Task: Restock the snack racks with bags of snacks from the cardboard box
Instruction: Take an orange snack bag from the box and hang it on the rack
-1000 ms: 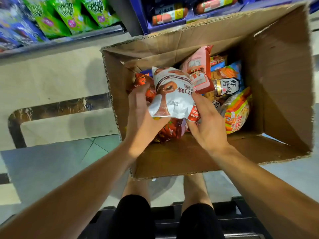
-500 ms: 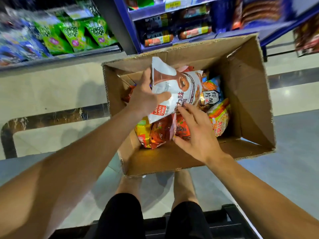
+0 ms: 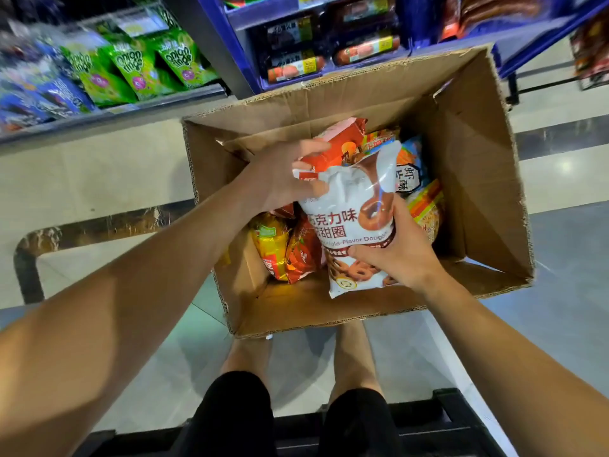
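Observation:
An open cardboard box (image 3: 474,179) stands on the floor in front of me with several snack bags in it. My right hand (image 3: 400,249) grips the lower part of a white chocolate-doughnut bag (image 3: 349,206), held upright over the box. My left hand (image 3: 280,176) holds the top of that bag together with an orange-red bag (image 3: 339,143) behind it. Yellow and red bags (image 3: 286,245) lie at the box's left side, and a blue and orange bag (image 3: 412,166) lies at the right.
A low rack (image 3: 108,110) at the upper left carries green onion-ring bags (image 3: 138,67) and blue bags. A blue shelf unit (image 3: 263,14) behind the box holds sausage packs. My legs and a black crate edge (image 3: 445,420) are below the box.
The white bag has been turned upright, print now facing me. My right hand moved from under it to gripping its lower part; my left hand now also holds the orange-red bag.

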A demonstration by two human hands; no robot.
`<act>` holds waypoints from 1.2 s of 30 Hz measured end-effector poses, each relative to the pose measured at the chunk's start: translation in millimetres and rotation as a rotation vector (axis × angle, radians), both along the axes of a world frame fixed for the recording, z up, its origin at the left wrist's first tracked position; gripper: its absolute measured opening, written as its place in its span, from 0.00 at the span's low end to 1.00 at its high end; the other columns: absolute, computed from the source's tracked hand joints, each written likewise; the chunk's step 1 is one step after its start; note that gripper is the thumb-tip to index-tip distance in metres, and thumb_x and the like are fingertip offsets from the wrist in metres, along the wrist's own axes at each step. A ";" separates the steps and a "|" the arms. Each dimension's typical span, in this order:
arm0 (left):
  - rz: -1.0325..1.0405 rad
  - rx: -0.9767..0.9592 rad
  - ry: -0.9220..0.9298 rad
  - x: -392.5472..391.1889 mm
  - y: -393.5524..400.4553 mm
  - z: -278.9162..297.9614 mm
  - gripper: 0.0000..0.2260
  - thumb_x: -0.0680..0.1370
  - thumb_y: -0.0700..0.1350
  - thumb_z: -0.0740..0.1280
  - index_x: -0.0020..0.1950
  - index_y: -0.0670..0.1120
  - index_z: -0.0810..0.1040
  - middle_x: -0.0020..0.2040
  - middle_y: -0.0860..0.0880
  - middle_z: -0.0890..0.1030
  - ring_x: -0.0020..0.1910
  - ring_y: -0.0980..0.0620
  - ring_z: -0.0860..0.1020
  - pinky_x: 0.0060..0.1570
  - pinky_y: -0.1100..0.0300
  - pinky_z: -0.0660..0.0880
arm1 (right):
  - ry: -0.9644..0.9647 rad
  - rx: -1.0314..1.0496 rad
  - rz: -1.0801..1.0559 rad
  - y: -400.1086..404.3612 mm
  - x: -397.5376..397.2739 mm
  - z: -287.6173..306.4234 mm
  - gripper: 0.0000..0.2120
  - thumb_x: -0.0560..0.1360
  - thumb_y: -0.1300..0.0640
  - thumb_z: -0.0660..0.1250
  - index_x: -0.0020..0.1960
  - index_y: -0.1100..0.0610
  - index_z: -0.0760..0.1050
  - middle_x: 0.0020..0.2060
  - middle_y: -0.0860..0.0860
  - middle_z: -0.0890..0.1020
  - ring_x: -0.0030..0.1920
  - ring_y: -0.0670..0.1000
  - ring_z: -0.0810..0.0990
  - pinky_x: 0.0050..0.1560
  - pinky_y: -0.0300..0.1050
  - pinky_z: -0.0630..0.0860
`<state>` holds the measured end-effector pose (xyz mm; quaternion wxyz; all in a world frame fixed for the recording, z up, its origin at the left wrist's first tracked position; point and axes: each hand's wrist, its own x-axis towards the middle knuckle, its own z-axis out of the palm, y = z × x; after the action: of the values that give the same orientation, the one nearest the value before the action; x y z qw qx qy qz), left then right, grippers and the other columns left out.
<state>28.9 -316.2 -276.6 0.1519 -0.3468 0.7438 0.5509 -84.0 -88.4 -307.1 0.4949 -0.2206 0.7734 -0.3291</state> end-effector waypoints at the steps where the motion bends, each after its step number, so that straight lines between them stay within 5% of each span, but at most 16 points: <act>1: 0.095 -0.099 0.013 1.2 -0.1 -5.8 0.29 0.73 0.46 0.75 0.73 0.53 0.72 0.64 0.58 0.76 0.62 0.58 0.77 0.64 0.59 0.74 | -0.028 0.015 -0.133 5.4 1.9 -3.4 0.37 0.65 0.53 0.82 0.65 0.38 0.65 0.54 0.37 0.81 0.53 0.42 0.82 0.44 0.52 0.85; 3: 0.264 -0.154 0.022 8.8 1.4 -21.1 0.30 0.71 0.52 0.73 0.72 0.52 0.73 0.65 0.55 0.77 0.61 0.56 0.78 0.64 0.55 0.75 | 0.000 0.023 -0.317 14.6 1.7 -16.6 0.36 0.65 0.53 0.82 0.65 0.41 0.66 0.55 0.39 0.81 0.55 0.45 0.82 0.49 0.56 0.84; 5: 0.296 -0.194 -0.062 22.3 10.2 -41.8 0.31 0.70 0.55 0.71 0.73 0.51 0.72 0.68 0.50 0.77 0.62 0.52 0.79 0.63 0.50 0.76 | 0.056 0.029 -0.389 19.6 1.0 -30.4 0.35 0.67 0.55 0.81 0.66 0.44 0.65 0.56 0.39 0.80 0.56 0.41 0.80 0.57 0.45 0.80; 8: 0.209 -0.250 -0.247 45.1 33.7 -80.5 0.31 0.75 0.51 0.74 0.76 0.51 0.68 0.70 0.47 0.76 0.67 0.49 0.76 0.66 0.49 0.73 | 0.063 0.070 -0.464 18.3 0.6 -50.3 0.35 0.68 0.54 0.81 0.65 0.42 0.63 0.56 0.42 0.79 0.53 0.40 0.80 0.42 0.30 0.78; 13: 0.126 -0.226 -0.348 62.5 70.3 -138.4 0.36 0.74 0.53 0.75 0.78 0.48 0.63 0.74 0.46 0.71 0.72 0.47 0.70 0.72 0.53 0.66 | 0.131 0.098 -0.483 14.5 -3.4 -87.7 0.39 0.64 0.48 0.81 0.67 0.42 0.61 0.61 0.43 0.78 0.61 0.45 0.79 0.63 0.46 0.76; 18: 0.011 -0.013 -0.432 66.7 103.9 -184.7 0.49 0.68 0.48 0.79 0.81 0.51 0.53 0.78 0.47 0.59 0.77 0.48 0.60 0.67 0.63 0.58 | 0.131 0.120 -0.483 13.9 1.4 -123.9 0.43 0.61 0.41 0.81 0.70 0.49 0.65 0.61 0.44 0.79 0.61 0.45 0.79 0.65 0.52 0.77; 21: 0.005 0.113 -0.531 66.2 117.5 -206.0 0.56 0.65 0.48 0.82 0.82 0.54 0.47 0.81 0.48 0.52 0.78 0.46 0.56 0.74 0.56 0.57 | 0.164 0.128 -0.492 17.2 6.3 -132.5 0.43 0.60 0.40 0.81 0.68 0.46 0.65 0.61 0.44 0.80 0.61 0.44 0.79 0.64 0.50 0.77; 26: 0.263 -0.049 -0.530 50.5 106.4 -211.3 0.31 0.75 0.44 0.73 0.76 0.46 0.67 0.70 0.45 0.74 0.69 0.44 0.72 0.66 0.56 0.69 | 0.289 0.077 -0.563 25.2 -9.6 -123.3 0.44 0.62 0.45 0.81 0.71 0.51 0.62 0.63 0.48 0.78 0.63 0.43 0.78 0.65 0.49 0.77; 30: 0.261 -0.013 -0.575 40.9 99.3 -209.7 0.36 0.75 0.50 0.74 0.79 0.47 0.62 0.71 0.44 0.73 0.70 0.42 0.72 0.68 0.51 0.70 | 0.288 0.100 -0.596 33.3 -26.6 -114.9 0.47 0.61 0.43 0.80 0.72 0.52 0.61 0.63 0.47 0.79 0.61 0.44 0.80 0.65 0.51 0.77; 34: 0.222 -0.124 -0.593 31.0 103.7 -201.1 0.29 0.75 0.48 0.74 0.74 0.48 0.70 0.68 0.46 0.76 0.66 0.43 0.75 0.66 0.51 0.73 | 0.315 0.078 -0.594 35.9 -35.8 -110.7 0.45 0.62 0.45 0.81 0.72 0.52 0.62 0.62 0.47 0.79 0.61 0.43 0.80 0.64 0.46 0.78; 36: 0.358 -0.098 -0.566 29.3 99.4 -191.5 0.27 0.71 0.53 0.75 0.69 0.51 0.75 0.64 0.47 0.80 0.62 0.43 0.78 0.63 0.48 0.76 | 0.346 0.064 -0.602 35.2 -40.7 -107.3 0.45 0.63 0.46 0.81 0.72 0.53 0.62 0.63 0.48 0.78 0.62 0.43 0.79 0.64 0.46 0.78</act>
<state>58.2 -216.8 -468.1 0.2362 -0.6179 0.6251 0.4144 -124.8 -53.2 -414.5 0.2439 -0.0195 0.8861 -0.3935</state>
